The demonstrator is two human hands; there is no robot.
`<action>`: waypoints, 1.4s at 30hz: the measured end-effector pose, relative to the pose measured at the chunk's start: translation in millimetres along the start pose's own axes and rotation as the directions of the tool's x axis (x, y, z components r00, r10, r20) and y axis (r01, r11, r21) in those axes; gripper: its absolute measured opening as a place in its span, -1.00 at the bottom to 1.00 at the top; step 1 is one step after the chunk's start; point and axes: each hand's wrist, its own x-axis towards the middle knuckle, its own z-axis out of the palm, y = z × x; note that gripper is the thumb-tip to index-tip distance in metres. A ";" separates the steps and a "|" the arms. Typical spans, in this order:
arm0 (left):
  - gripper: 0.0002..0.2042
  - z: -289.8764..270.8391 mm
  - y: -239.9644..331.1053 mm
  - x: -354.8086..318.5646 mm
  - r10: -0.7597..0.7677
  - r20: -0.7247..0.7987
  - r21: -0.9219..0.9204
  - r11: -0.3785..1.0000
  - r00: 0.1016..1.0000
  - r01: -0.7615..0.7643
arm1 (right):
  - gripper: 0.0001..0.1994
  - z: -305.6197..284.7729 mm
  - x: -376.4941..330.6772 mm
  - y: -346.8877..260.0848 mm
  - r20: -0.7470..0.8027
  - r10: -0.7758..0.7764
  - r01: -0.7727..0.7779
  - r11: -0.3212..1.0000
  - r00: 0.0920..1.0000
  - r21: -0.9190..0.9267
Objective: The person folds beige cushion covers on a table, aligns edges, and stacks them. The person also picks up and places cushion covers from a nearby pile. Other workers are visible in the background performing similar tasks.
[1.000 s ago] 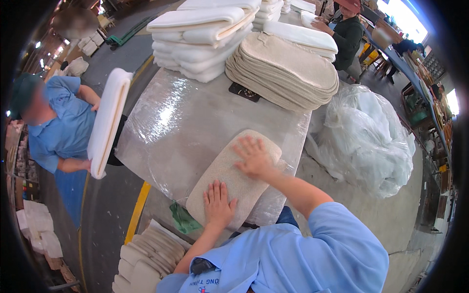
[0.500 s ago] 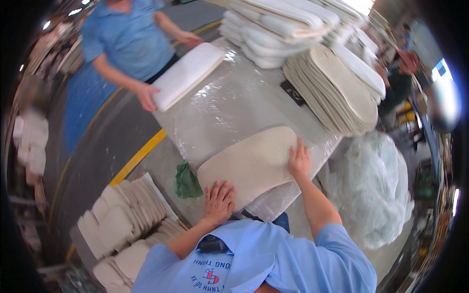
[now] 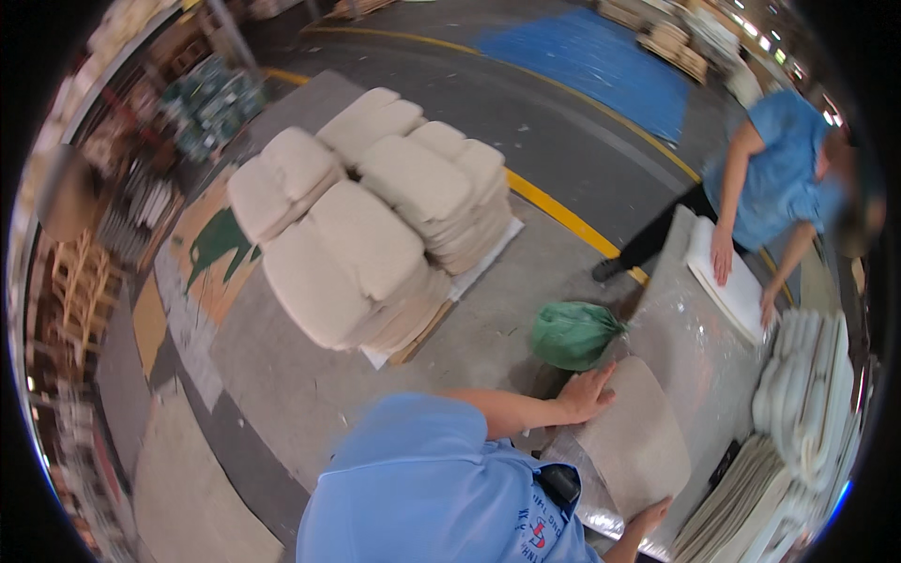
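The surface (image 3: 699, 361), wrapped in clear shiny film, carried the work at the right of the view, and on its near corner a flat beige pad (image 3: 631, 439) lay face up, its rounded end reaching toward the surface edge. The pad was pressed from two sides: the left hand (image 3: 587, 394) was spread flat on its far upper corner, fingers apart and palm down, and the right hand (image 3: 648, 514) was set at its near lower edge, fingers curled over the rim so far as could be seen. Neither grip was closed around the pad; it was steadied rather than lifted. To handle it well, it was judged that both palms should be kept flat and pressure kept even, so that the soft pad was slid or turned as one sheet without buckling on the slippery film.

The pad looked thin, matt and slightly fuzzy, tan-grey, with rounded corners and no visible crease.

Past the surface, cream cushion stacks (image 3: 371, 220) were piled on the floor. At the far end a co-worker's hands (image 3: 723, 258) rested on a white pad (image 3: 734, 286). A green bag (image 3: 572, 333) lay beside the surface corner.
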 end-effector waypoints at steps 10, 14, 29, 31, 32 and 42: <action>-0.19 -56.4 -52.2 -99.5 -0.248 0.154 -0.512 0.808 0.956 0.292 | -0.12 -47.3 -83.5 20.6 0.555 0.337 -0.452 0.889 0.761 0.079; -0.28 -90.8 -99.3 -198.3 -0.383 0.216 -0.698 0.583 0.898 0.416 | -0.15 -32.7 -143.9 78.6 0.759 0.027 -0.038 0.999 0.651 -0.003; -0.11 -268.4 -189.8 -399.1 -0.427 -0.061 -0.966 0.252 0.902 0.055 | -0.39 95.1 -291.4 -125.4 0.889 -0.438 -0.099 0.887 0.135 0.452; -0.05 -311.2 -206.9 -421.2 -0.519 -0.131 -0.961 0.275 0.845 0.019 | -0.33 144.5 -345.2 -181.4 0.928 -0.370 -0.148 0.916 0.042 0.372; -0.03 -331.6 -221.2 -435.3 -0.562 -0.198 -0.954 0.298 0.803 -0.026 | -0.34 172.3 -382.7 -208.9 0.924 -0.382 -0.118 0.918 -0.005 0.379; -0.23 -532.8 -268.8 -444.2 -0.650 -0.592 -0.801 0.414 0.477 -0.432 | -0.36 401.0 -620.7 -438.9 0.766 -0.636 0.106 0.759 -0.095 0.643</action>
